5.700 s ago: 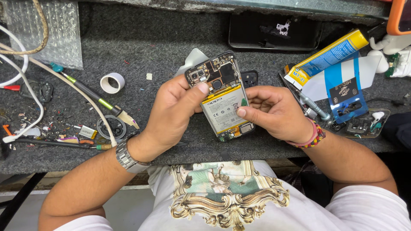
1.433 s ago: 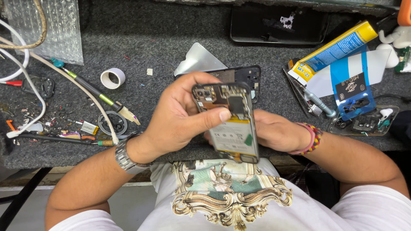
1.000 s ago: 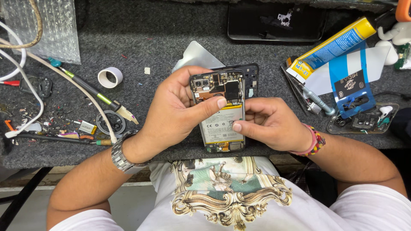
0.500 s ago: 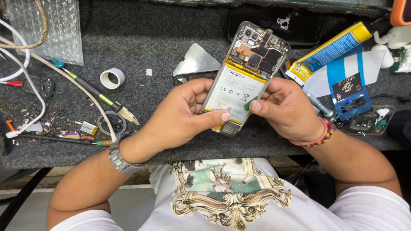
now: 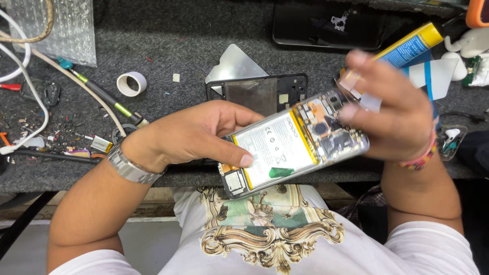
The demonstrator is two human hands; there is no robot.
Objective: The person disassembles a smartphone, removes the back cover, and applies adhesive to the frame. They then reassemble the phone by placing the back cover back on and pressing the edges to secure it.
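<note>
- Left hand (image 5: 191,135) clamps the opened phone (image 5: 293,142) at its lower end, thumb pressed on the white battery (image 5: 275,147).
- Right hand (image 5: 395,117) grips the circuit-board end, fingers closed around it (blurred).
- Phone held tilted above the bench edge, in front of the chest.
- Behind it on the grey mat (image 5: 168,35): 1 black frame (image 5: 254,91), tape roll (image 5: 131,83), screwdriver (image 5: 102,97).

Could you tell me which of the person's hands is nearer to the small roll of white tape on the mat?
Left. The left hand, holding the opened phone, lies just right of the tape roll; the right hand is far across the mat, at the phone's other end.
</note>
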